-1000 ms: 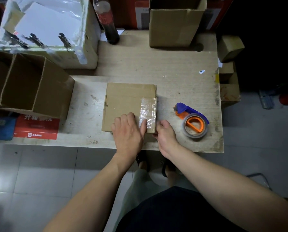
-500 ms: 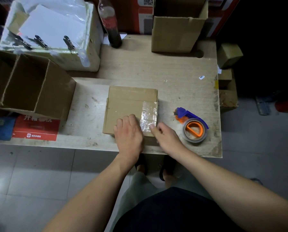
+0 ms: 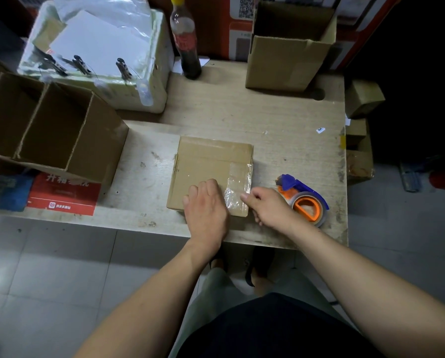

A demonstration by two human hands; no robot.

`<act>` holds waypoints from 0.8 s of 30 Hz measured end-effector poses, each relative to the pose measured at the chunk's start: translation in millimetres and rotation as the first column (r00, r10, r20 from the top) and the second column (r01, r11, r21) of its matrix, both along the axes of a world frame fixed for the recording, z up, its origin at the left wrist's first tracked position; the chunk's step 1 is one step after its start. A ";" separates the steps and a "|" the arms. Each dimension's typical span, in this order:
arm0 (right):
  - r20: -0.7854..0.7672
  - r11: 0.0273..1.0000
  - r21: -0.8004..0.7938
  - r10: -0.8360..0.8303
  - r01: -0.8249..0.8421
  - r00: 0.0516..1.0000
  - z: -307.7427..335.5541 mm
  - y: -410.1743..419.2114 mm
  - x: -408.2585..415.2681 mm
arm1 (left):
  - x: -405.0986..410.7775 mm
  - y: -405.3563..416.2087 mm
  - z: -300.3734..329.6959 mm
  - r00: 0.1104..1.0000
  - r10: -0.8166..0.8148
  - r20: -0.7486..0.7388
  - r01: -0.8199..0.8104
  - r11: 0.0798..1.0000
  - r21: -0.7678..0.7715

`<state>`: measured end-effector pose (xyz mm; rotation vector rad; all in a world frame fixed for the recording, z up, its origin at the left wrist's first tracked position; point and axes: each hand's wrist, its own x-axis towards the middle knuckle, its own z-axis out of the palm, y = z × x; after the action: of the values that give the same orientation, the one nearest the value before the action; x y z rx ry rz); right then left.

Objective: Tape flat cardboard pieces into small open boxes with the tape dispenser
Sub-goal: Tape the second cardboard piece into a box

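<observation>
While the left hand (image 3: pixel 206 202) presses flat on the cardboard piece (image 3: pixel 211 174) near the table's (image 3: pixel 242 117) front edge, the right hand (image 3: pixel 269 206) fingers its taped corner — tape dispenser (image 3: pixel 304 200) just beside, open tabletop beyond.

A person seen from their own head, looking down. Both forearms are bare from the elbow to the left hand (image 3: pixel 206 205) and the right hand (image 3: pixel 270 207); no sleeves, watch, rings or gloves show on them. Below the table (image 3: pixel 242 109) edge, a dark, nearly black top (image 3: pixel 275 329) fills the lower middle. Just above it, toward the table, are pale grey-green trousers or shorts (image 3: pixel 211 288). Nearest the table edge, dark open sandals (image 3: pixel 250 276) show on the feet.
</observation>
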<state>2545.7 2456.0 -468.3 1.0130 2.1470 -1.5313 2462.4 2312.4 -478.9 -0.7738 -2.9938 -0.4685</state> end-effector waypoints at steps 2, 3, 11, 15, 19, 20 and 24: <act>0.014 0.993 -0.115 -0.005 0.007 1.000 0.6 6.8 -2.4 | 1.3 -1.0 2.7 1.000 -0.014 0.017 0.014 1.000 0.020; 0.025 0.980 -0.196 -0.014 0.019 1.000 3.3 11.7 -3.4 | 3.8 -2.0 4.3 1.000 -0.024 0.014 0.024 1.000 -0.001; 0.039 0.998 -0.055 -0.020 0.022 0.999 2.4 25.3 -24.5 | 4.5 -1.1 0.7 0.999 -0.031 -0.042 0.030 0.999 -0.033; 0.112 0.978 -0.205 -0.017 0.040 0.994 11.5 37.7 -31.1 | 4.7 -1.0 -1.9 0.998 -0.006 -0.059 0.004 1.000 -0.028; -0.008 0.980 0.035 -0.193 0.193 0.981 5.5 35.0 -44.9 | 3.3 -3.6 -2.4 0.994 -0.040 -0.097 0.036 0.999 -0.041; -0.032 0.980 0.030 -0.196 0.197 0.980 3.4 36.0 -47.2 | 3.2 -4.4 -2.4 0.993 -0.050 -0.104 0.046 0.998 -0.044; 0.019 0.976 -0.159 -0.149 0.150 0.989 6.0 48.7 -48.8 | 3.7 -5.8 -2.2 0.992 -0.069 -0.102 0.065 0.997 -0.042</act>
<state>2496.9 2504.7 -462.3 1.1441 1.9440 -1.7351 2466.1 2306.6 -481.1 -0.8751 -2.8969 -0.3614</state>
